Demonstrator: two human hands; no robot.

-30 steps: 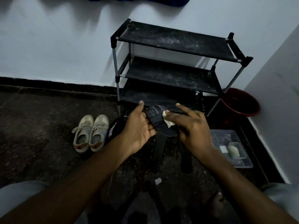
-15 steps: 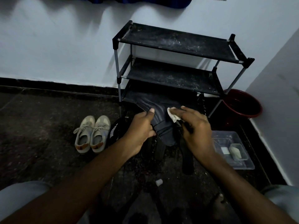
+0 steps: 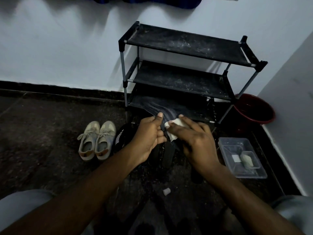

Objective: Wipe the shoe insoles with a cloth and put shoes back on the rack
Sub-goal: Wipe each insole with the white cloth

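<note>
My left hand [image 3: 149, 133] grips a dark insole [image 3: 166, 114] by its left edge, held up in front of the rack's bottom shelf. My right hand [image 3: 194, 138] presses a small white cloth [image 3: 172, 128] against the insole with its fingers laid over it. The black three-shelf shoe rack [image 3: 186, 46] stands against the white wall, with no shoes visible on its shelves. A pair of beige sneakers [image 3: 96, 139] sits on the dark floor to the left. A black shoe [image 3: 122, 138] lies just behind my left wrist, partly hidden.
A clear plastic tub [image 3: 242, 156] with small pale items sits on the floor to the right. A dark red bucket [image 3: 254, 107] stands in the corner beside the rack. Dark insoles or shoe parts [image 3: 168, 153] lie under my hands. A small white cap [image 3: 166, 191] lies on the floor.
The cloth in my right hand has moved left and down across the insole, toward my left hand. The insole's far end has lifted toward the rack's bottom shelf.
</note>
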